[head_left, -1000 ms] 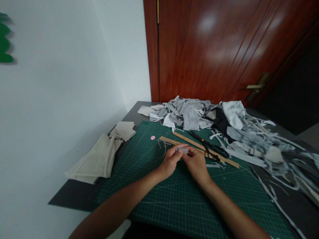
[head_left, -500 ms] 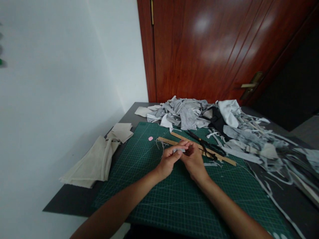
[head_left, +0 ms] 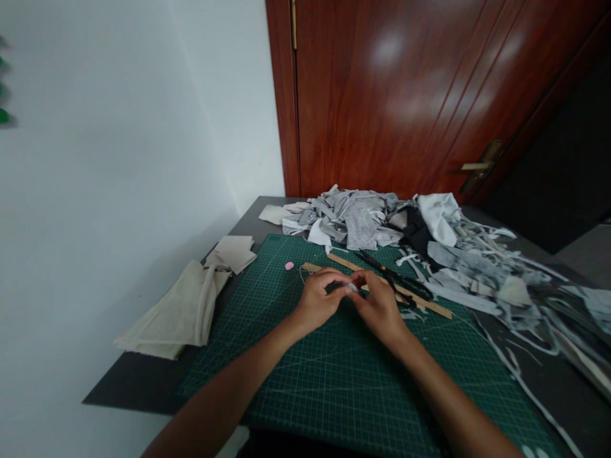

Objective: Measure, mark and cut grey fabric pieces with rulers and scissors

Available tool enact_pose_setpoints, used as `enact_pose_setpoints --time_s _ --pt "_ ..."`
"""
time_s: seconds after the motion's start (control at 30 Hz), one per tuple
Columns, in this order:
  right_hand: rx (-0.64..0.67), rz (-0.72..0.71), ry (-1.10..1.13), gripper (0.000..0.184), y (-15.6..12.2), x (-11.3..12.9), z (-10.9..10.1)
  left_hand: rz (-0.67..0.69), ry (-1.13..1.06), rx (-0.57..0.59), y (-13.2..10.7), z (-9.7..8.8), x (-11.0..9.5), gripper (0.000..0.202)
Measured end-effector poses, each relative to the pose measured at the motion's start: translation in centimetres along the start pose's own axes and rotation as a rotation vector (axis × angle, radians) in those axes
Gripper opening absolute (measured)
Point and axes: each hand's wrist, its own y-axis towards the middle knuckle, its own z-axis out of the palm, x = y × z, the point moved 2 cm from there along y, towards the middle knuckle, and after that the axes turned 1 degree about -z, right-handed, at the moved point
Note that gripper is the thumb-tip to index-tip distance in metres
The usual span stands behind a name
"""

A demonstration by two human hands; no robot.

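My left hand and my right hand meet over the green cutting mat, fingers curled. Between their fingertips they pinch a small grey scrap of fabric, mostly hidden by the fingers. Just behind the hands lie two wooden rulers and black scissors. A small pink object rests on the mat to the left of the hands.
A heap of grey and white fabric strips covers the back and right of the dark table. Folded beige cloth and beige squares lie at the left edge. A white wall stands left, a wooden door behind.
Both hands have stayed together over the mat, fingers shifting on the grey scrap. The camera view moved slightly to the left and then held.
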Motion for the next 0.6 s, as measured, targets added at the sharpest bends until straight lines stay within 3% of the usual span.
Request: enact_pose_setpoints --time_s 0.17,0.33,0.47,0.6 --pt "0.043 -0.028 0.008 0.015 0.2 0.4 -0.3 -0.127 -0.143 0.004 0.4 -0.1 1.1 0.003" --pt "-0.058 0.183 0.339 0.030 0.5 0.2 -0.1 -0.270 -0.408 -0.095 0.6 0.0 1.6 0.033" --pt "-0.053 0.336 0.607 0.043 0.7 0.1 0.2 -0.251 -0.487 -0.089 0.7 -0.2 1.3 0.043" --pt "-0.072 0.375 0.676 0.045 0.8 0.1 0.3 -0.237 -0.488 -0.111 0.7 -0.5 1.3 0.042"
